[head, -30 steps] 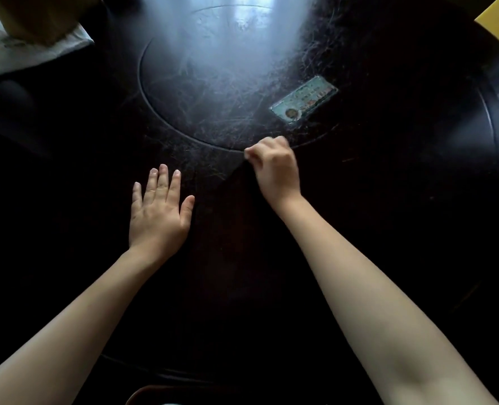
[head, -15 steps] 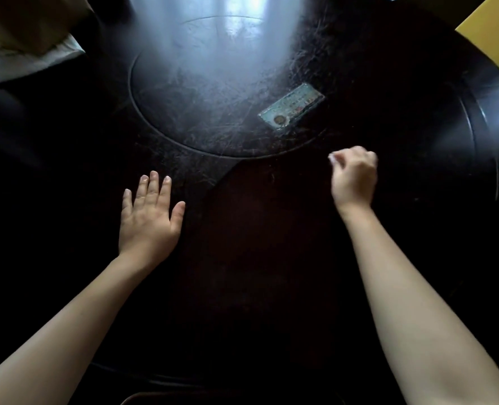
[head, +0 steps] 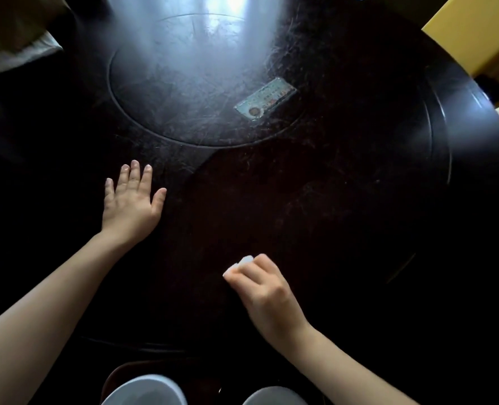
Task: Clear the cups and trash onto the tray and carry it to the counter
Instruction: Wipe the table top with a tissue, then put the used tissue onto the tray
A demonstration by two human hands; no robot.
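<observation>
trash in hand, cups already gathered near the worktop's front edge

right hand (head: 267, 290) pinches a white scrap (head: 239, 264) over the dark worktop (head: 344, 206); left hand (head: 130, 204) lies spread flat. two pale cups (head: 146, 390) sit below, probably on the tray; a card (head: 266, 100) remains, carrying is left.

You can read nothing here. The laminated card (head: 266, 100) lying far on the dark desk (head: 344, 200) carries rows of small print and a round emblem, all too blurred to make out.
</observation>
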